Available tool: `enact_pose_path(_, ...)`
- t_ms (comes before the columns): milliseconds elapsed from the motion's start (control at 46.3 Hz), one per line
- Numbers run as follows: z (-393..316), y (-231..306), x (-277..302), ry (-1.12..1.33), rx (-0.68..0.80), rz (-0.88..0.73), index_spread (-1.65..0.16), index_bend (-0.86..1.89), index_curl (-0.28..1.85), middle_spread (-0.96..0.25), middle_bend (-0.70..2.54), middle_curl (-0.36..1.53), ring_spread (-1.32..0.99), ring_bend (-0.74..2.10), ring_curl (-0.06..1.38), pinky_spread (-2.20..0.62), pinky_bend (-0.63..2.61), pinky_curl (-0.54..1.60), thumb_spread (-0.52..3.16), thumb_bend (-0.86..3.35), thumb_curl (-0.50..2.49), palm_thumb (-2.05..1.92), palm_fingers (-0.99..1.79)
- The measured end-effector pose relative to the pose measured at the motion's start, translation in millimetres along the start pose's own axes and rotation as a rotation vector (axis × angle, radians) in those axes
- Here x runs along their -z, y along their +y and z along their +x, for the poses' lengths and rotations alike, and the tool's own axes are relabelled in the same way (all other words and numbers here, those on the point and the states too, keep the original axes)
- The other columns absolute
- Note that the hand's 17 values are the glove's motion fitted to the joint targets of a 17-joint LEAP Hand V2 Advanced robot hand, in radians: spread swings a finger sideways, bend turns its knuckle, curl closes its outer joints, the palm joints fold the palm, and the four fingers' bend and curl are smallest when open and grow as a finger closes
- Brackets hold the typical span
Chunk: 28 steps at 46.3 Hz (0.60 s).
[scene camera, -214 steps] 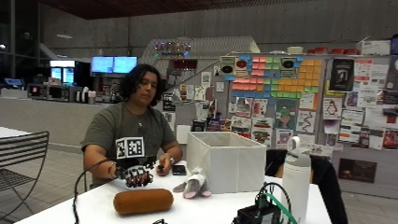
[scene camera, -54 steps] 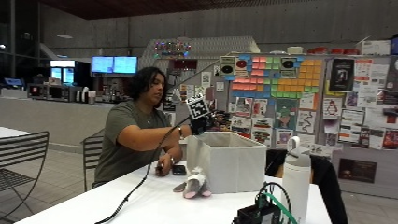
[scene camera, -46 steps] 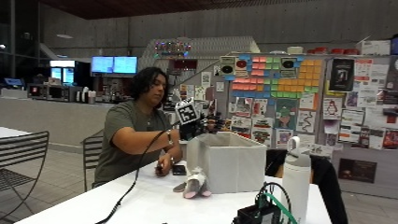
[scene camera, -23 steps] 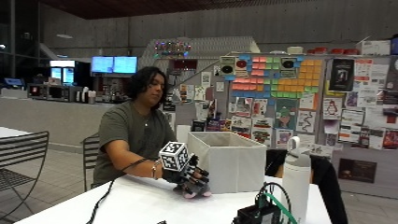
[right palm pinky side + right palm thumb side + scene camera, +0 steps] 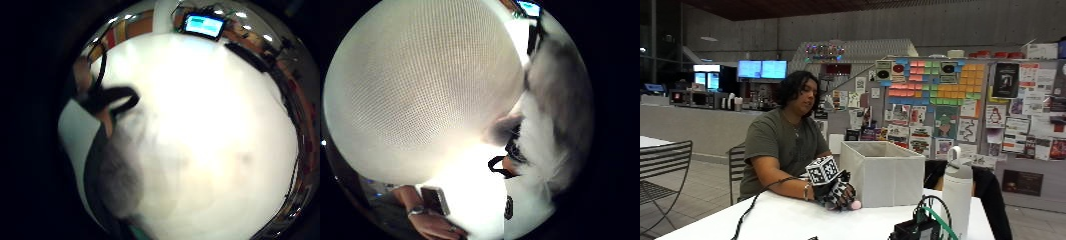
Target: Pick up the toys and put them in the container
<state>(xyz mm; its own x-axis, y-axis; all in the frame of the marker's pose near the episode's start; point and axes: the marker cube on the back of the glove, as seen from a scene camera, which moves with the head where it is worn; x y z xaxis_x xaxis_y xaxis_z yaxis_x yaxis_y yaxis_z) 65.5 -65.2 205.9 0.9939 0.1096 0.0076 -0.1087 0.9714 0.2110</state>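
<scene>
A white, grey and pink plush toy (image 5: 853,204) lies on the white table (image 5: 780,222) against the front of the white fabric container (image 5: 883,172). My gloved right hand (image 5: 834,192) sits on top of the toy with its fingers curled over it, hiding most of it. In the thumb side palm view the container's mesh wall (image 5: 420,90) fills most of the picture and the toy's grey and white fur (image 5: 555,115) lies right beside it. The fur (image 5: 117,180) also shows close to the palm in the little finger side view.
A white bottle (image 5: 958,192) and a black device with green cables (image 5: 919,227) stand on the table to the right of the container. The person's bare left hand rests by a phone (image 5: 435,199) behind the box. A metal chair (image 5: 666,165) stands at the left.
My hand was up over the container's rim a second ago; it has come down to the plush toy beside the box. The brown toy seen earlier no longer lies on the table.
</scene>
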Motion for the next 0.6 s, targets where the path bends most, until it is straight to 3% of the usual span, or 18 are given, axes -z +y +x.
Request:
enact_pose_path(86,4.1,4.9,5.0,-0.020,-0.012,0.023,-0.34,0.23,0.36,-0.30,0.43,0.49,-0.37,1.10,0.41,-0.33,1.12,0.42,0.98,0.25,0.55,0.65,1.08)
enact_pose_path(367,18.7,58.8,46.5,-0.058,-0.079,0.067,-0.41,0.39,0.52,-0.41,0.59,0.62,-0.42,1.13,0.47,-0.39,1.16,0.49,0.74,0.24,0.69,0.71,1.07)
enact_pose_path(605,-19.9,71.0,171.3,-0.139,0.001,0.295,-0.45,0.45,0.64,-0.45,0.63,0.71,-0.44,1.18,0.52,-0.40,1.21,0.54,0.60,0.23,0.78,0.72,1.01)
